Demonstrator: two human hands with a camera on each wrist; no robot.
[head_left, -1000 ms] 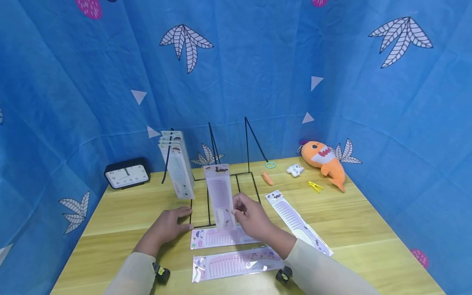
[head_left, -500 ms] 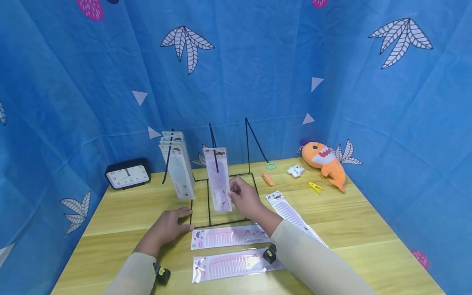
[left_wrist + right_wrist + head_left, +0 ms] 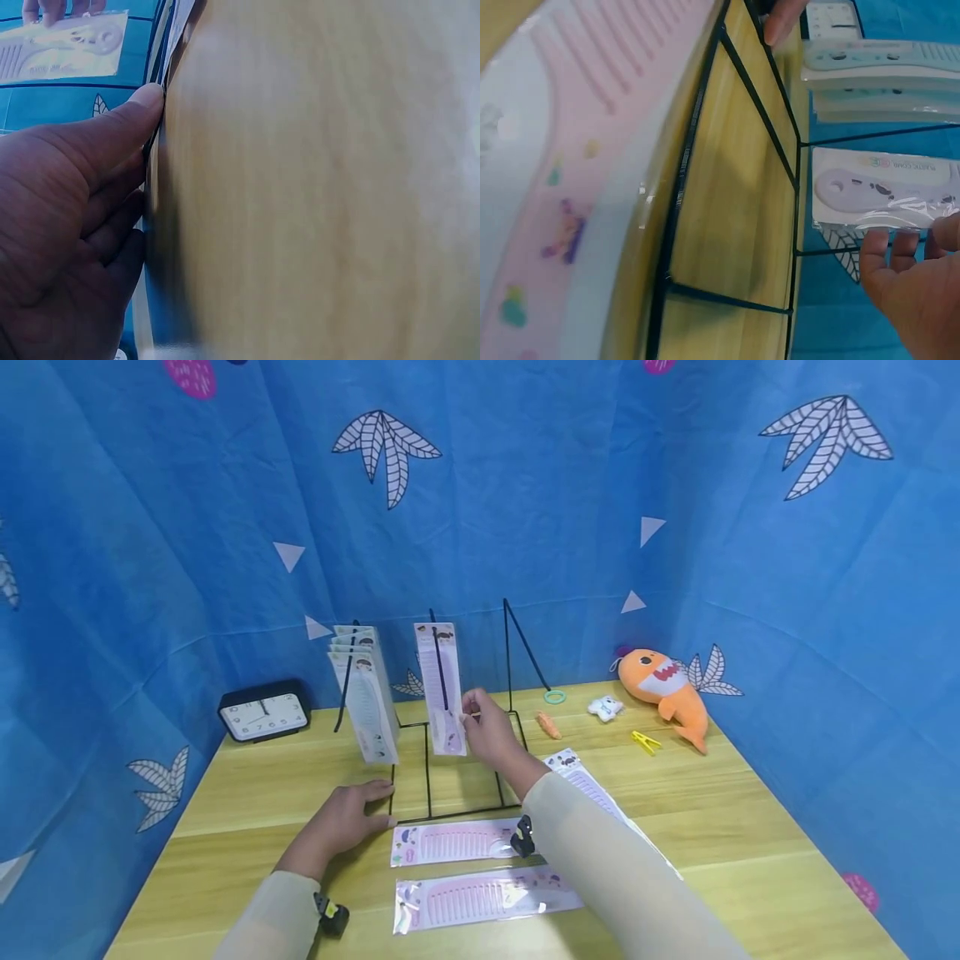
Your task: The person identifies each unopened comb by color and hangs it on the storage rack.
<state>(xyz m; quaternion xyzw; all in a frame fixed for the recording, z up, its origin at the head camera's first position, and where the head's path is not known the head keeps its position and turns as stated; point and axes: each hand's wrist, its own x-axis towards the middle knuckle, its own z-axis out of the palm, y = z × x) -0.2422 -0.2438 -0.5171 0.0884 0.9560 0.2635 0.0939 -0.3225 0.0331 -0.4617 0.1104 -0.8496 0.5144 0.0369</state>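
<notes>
My right hand (image 3: 487,731) pinches the lower right edge of a lilac comb in a clear packet (image 3: 431,672). The packet stands upright at the middle prong of a black wire rack (image 3: 429,777), the prong's front end showing over its face. In the right wrist view, the fingers (image 3: 877,262) hold the packet's edge near the comb's handle end. My left hand (image 3: 345,818) rests at the rack base's front left, thumb and fingers stretched along the wire. Several packaged green combs (image 3: 367,702) hang on the left prong. The right prong (image 3: 527,643) bears nothing.
Two pink packaged combs (image 3: 465,897) lie in front of the rack; another lilac one (image 3: 588,785) lies right, partly under the sleeve. A clock (image 3: 264,712) stands left. Toward the back right are an orange shark plush (image 3: 667,685), a yellow clip (image 3: 646,742) and small trinkets.
My right hand has moved up and back with the lilac comb packet, from in front of the middle prong until it hangs along it. The left hand has kept its place.
</notes>
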